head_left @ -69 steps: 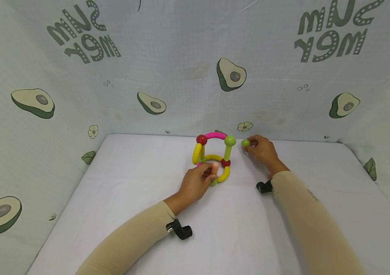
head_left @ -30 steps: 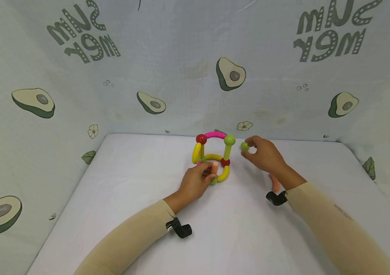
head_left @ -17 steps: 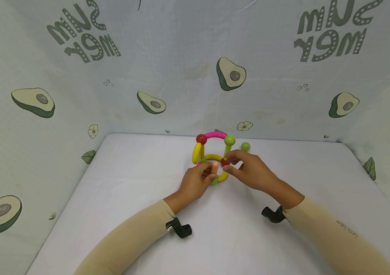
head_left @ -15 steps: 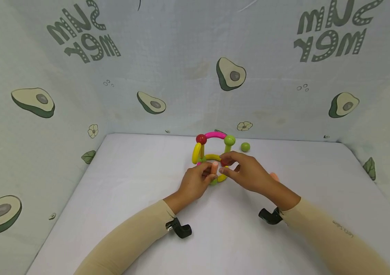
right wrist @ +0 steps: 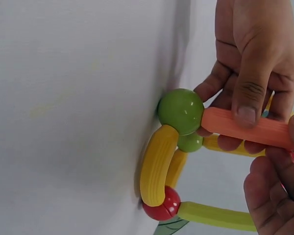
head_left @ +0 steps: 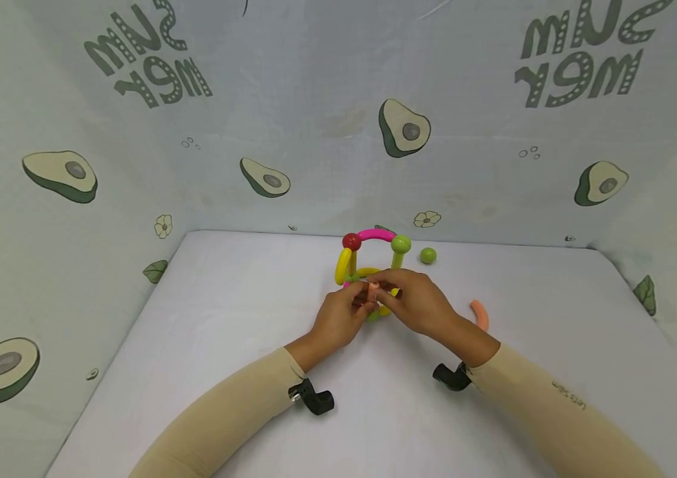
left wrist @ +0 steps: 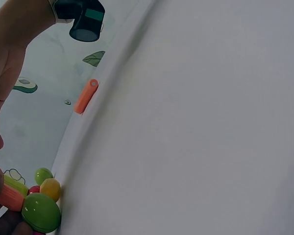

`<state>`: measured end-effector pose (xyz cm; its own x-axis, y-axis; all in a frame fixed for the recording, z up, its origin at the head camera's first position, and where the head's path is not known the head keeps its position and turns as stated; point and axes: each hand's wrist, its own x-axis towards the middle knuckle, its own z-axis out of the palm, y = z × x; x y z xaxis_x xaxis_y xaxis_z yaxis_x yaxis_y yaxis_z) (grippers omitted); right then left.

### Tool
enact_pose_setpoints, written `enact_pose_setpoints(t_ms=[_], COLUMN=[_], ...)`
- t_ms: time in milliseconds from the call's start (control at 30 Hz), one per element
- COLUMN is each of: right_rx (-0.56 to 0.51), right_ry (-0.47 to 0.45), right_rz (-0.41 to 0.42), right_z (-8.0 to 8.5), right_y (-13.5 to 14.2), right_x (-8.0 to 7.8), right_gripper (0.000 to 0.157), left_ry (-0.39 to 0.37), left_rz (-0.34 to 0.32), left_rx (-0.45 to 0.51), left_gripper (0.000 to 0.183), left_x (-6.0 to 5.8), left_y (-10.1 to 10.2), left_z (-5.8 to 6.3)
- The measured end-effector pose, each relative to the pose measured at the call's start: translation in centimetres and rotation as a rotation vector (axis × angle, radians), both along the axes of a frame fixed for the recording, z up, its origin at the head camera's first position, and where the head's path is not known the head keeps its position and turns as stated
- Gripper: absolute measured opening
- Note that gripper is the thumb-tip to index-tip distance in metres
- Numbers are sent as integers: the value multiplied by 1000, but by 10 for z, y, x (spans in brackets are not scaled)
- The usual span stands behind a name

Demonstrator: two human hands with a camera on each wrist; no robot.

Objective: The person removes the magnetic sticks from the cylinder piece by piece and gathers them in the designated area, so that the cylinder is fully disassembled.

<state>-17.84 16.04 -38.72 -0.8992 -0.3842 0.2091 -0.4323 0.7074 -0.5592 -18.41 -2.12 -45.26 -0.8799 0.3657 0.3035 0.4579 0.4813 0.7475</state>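
My left hand (head_left: 338, 322) grips an upright orange rod (right wrist: 225, 125) with thumb and fingers. The rod's lower end meets a green ball (right wrist: 181, 111) at the base of a toy frame of coloured rods and balls. At the rod's upper end, my right hand (head_left: 422, 305) pinches it between thumb and finger, close to the left fingertips. Behind the hands the frame's upper part shows a red ball (head_left: 352, 242), a pink curved rod (head_left: 376, 234) and another green ball on a light green rod (head_left: 397, 260). The hands hide part of the frame's near side.
A loose green ball (head_left: 428, 255) lies right of the frame near the table's back edge. A curved orange rod (head_left: 480, 315) lies beyond my right wrist. The white table (head_left: 243, 285) ends at a printed cloth (head_left: 326, 133) behind.
My right hand has let go of the loose green ball, then moved left and nearer to take the orange rod's top end. The curved orange rod is uncovered. My left hand stays put.
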Motion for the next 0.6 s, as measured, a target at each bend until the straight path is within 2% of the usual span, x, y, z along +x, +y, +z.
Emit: enact_pose_setpoints(t_ms=[267, 433, 533, 600], right_rx=[-18, -25, -32, -34], right_ry=[-11, 4, 9, 10], right_rz=[9, 18, 25, 26], right_z=[0, -1, -1, -2], right_y=[1, 3, 3, 3], right_x=[0, 0, -1, -1], right_gripper=[29, 29, 29, 29], left_ry=[-28, 41, 87, 87], left_rz=[5, 24, 54, 67], left_rx=[-18, -41, -95, -141], left_gripper=[37, 34, 33, 36], left_x=[2, 5, 8, 9], left_y=[-1, -3, -4, -5], left_z=[1, 1, 0, -1])
